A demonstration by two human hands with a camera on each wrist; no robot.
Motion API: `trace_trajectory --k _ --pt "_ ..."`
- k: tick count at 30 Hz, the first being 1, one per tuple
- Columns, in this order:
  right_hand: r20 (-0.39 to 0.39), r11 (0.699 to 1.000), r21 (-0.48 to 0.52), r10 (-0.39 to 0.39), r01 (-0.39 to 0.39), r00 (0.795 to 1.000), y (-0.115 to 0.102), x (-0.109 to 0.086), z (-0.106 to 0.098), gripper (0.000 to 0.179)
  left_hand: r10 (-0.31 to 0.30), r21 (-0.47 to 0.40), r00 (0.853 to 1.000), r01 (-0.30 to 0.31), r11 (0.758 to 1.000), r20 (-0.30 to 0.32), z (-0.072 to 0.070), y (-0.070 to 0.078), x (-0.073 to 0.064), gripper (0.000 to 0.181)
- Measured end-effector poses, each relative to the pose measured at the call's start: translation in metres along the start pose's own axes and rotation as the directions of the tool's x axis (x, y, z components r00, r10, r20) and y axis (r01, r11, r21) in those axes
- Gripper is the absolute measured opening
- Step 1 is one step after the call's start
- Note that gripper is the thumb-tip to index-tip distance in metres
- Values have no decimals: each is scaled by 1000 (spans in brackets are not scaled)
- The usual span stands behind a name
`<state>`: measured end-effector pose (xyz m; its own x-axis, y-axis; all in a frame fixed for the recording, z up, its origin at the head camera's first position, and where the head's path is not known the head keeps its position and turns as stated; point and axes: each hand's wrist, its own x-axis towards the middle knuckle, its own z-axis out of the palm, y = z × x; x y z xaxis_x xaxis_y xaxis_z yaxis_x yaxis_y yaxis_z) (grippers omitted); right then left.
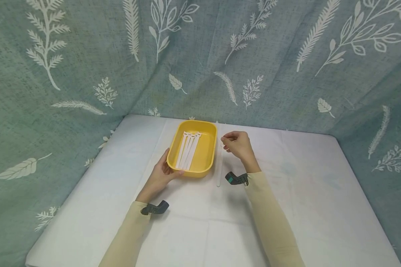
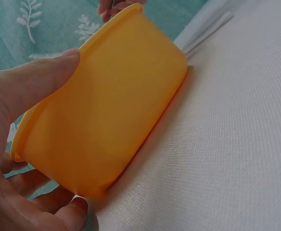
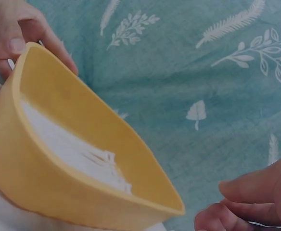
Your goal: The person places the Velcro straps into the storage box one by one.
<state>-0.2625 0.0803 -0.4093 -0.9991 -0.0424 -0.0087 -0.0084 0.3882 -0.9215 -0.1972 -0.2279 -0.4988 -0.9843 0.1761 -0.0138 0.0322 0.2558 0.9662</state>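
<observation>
My left hand grips the near left corner of a yellow plastic tray, thumb at the rim and fingers around the outside. Several white slotted-head straps lie lengthwise inside the tray, along its left side. One more white strap runs beside the tray's right wall, its rounded end toward me. At that strap's far end is my right hand, fingers bent and thumb near the index finger. Whether the fingertips pinch the strap is hidden in the head view; the right wrist view shows nothing between thumb and index finger.
A white cloth with faint folds covers the table. Green leaf-patterned fabric hangs behind the table and along its sides. A dark camera band is worn on each wrist, over beige sleeves.
</observation>
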Motion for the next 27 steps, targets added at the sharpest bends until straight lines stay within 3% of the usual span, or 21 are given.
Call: trace_trajectory --k 4,21,27 --pt "-15 1000 1 -3 3 1000 5 -5 -4 25 -2 5 1000 2 1000 -3 0 -5 3 119" --pt "-81 999 -27 -31 29 996 21 -20 -15 24 3 7 1000 -3 1000 -6 0 0 2 117" --pt "-79 999 -45 -3 -1 997 33 -25 -13 25 1 12 1000 -1 1000 -6 0 -2 0 117"
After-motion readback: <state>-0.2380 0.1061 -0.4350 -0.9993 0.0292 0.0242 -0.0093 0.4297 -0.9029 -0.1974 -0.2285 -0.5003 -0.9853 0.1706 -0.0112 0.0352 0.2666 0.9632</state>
